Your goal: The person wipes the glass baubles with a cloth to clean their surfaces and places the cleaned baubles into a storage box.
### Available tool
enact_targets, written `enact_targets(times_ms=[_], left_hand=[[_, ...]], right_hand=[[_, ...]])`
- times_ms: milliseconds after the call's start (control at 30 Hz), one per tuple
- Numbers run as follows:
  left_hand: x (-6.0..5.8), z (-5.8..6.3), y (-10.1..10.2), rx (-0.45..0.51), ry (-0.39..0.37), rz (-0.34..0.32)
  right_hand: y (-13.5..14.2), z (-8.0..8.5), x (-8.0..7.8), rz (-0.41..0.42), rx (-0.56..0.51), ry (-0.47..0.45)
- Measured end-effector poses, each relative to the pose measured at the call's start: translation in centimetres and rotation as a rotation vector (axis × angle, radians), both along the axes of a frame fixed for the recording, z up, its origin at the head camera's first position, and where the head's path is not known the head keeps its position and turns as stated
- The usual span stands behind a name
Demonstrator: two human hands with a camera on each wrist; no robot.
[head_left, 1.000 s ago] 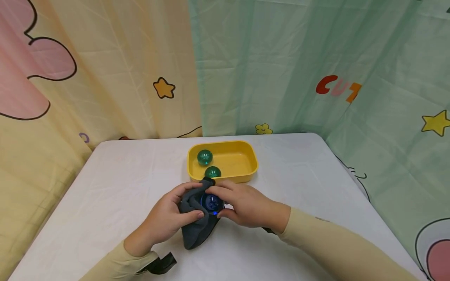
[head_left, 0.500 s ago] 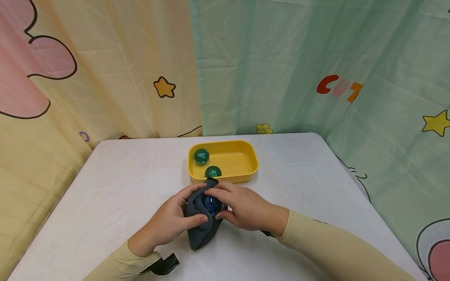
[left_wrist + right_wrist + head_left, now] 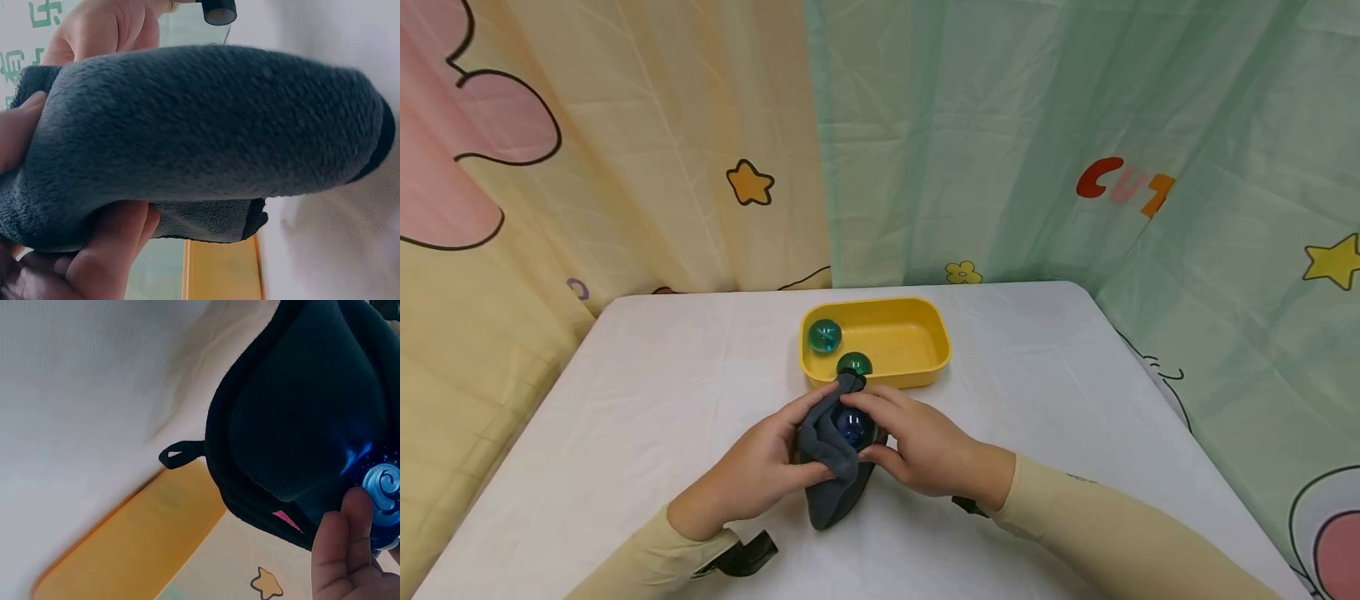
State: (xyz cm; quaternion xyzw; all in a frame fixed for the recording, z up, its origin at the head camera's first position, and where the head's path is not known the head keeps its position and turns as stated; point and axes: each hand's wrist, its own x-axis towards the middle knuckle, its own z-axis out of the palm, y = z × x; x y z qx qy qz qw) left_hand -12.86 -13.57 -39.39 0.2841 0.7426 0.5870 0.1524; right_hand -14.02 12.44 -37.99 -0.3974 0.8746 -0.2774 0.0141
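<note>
A dark grey cloth [image 3: 835, 500] with black edging hangs bunched around a clear blue ball [image 3: 856, 427] above the table's near middle. My left hand [image 3: 752, 467] grips the cloth from the left, thumb in front. From the right, my right hand [image 3: 925, 442] holds the ball between thumb and fingers. In the left wrist view the fuzzy cloth [image 3: 206, 125] covers the ball entirely. The right wrist view shows a white swirl inside the ball [image 3: 384, 484], fingertips on its edge, with the cloth [image 3: 294, 406] spread behind it.
Just beyond the hands stands a yellow tray [image 3: 917, 377]. Inside it, one green ball [image 3: 825, 336] lies at the left and another green ball [image 3: 854, 364] near the front wall, partly hidden. A white cloth covers the table [image 3: 1037, 367]; printed curtains surround it.
Both hands stay on the cloth and ball; the cloth has shifted slightly right, and its folds have changed. The left green ball in the tray has rolled a little to the left.
</note>
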Motion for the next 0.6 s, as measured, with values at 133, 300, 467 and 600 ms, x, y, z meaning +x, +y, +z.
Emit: enact_targets(times_ms=[133, 300, 467, 600], left_hand=[[-0.07, 0.02, 0.37, -0.061, 0.032, 0.091], [-0.20, 0.14, 0.75, -0.103, 0.061, 0.134], [-0.23, 0.44, 0.93, -0.109, 0.090, 0.152], [-0.22, 0.69, 0.99, -0.109, 0.093, 0.154]], right_hand=[[-0.15, 0.06, 0.20, -0.032, -0.036, -0.045], [-0.23, 0.08, 0.25, -0.103, -0.079, -0.084], [-0.18, 0.02, 0.15, -0.108, -0.117, -0.047], [-0.20, 0.09, 0.07, -0.108, -0.133, -0.039]])
